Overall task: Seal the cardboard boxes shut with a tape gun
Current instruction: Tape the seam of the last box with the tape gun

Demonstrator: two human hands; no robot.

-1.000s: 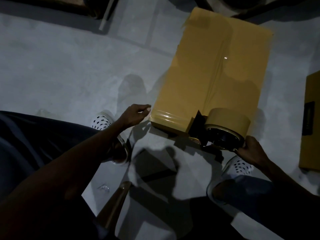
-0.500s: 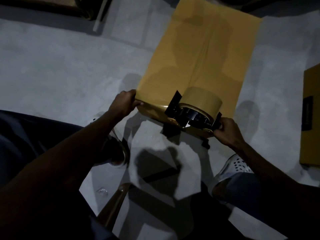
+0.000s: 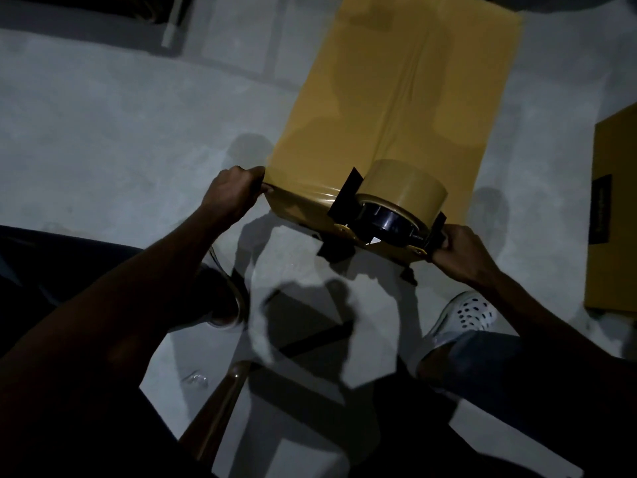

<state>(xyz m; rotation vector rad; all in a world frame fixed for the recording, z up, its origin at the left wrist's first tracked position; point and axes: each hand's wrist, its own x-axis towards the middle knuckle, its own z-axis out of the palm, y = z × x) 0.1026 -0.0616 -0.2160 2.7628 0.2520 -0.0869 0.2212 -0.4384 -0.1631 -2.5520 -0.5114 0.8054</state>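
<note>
Fingers of our left hand (image 3: 230, 194) grip the cardboard box (image 3: 389, 108) corner while our right hand (image 3: 460, 250) clasps the tape gun (image 3: 389, 208) at the near edge, centre seam apparently taped, second box (image 3: 617, 215) seemingly left.

The box (image 3: 396, 98) is mustard yellow, the tape roll (image 3: 405, 186) tan on a black tape gun (image 3: 386, 222). The shoe (image 3: 465, 315) at lower right is white with dark dots; the floor (image 3: 120, 115) is grey.

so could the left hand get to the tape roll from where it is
Probably yes: the left hand grips the cardboard box corner, and only bare box edge lies between it and the tape roll on the tape gun.
</note>
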